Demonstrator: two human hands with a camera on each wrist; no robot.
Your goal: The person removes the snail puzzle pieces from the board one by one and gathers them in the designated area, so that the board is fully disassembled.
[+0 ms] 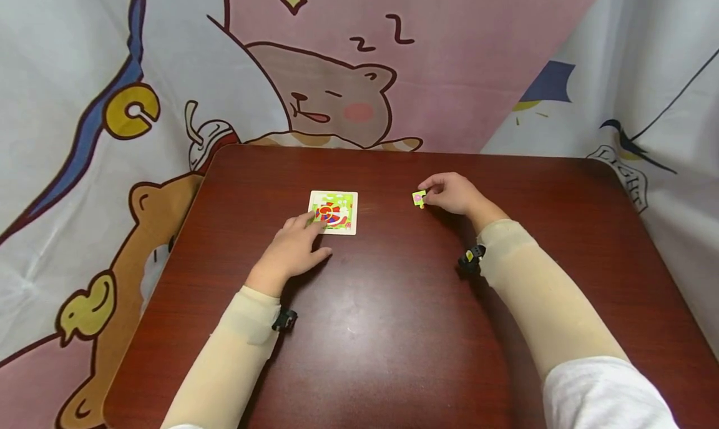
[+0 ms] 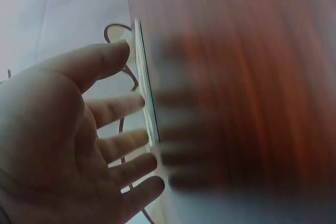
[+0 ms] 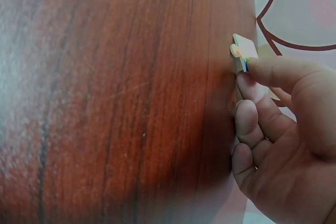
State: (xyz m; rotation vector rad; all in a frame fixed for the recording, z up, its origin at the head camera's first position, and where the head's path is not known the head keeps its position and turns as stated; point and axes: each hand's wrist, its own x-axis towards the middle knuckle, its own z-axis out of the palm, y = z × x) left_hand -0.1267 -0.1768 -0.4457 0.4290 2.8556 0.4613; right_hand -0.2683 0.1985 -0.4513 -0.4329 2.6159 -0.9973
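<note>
A small square jigsaw puzzle (image 1: 349, 212) with a pale border and a green, red and blue picture lies flat left of the table's middle. My left hand (image 1: 291, 249) rests its fingertips on the puzzle's left side, fingers spread and nearly straight. In the left wrist view the puzzle (image 2: 146, 82) shows edge-on beyond the left hand (image 2: 68, 135). To the right, my right hand (image 1: 454, 195) pinches a puzzle piece (image 1: 418, 198), green with a pink patch, between thumb and fingers. The right wrist view shows the piece (image 3: 245, 49) tilted at the fingertips of the right hand (image 3: 289, 114).
Both hands work over a dark reddish-brown wooden table (image 1: 359, 329) with rounded corners. Behind it hangs a cloth (image 1: 449, 92) with cartoon bears. A black wrist camera (image 1: 472, 260) sits on the right wrist, another wrist camera (image 1: 285, 320) on the left.
</note>
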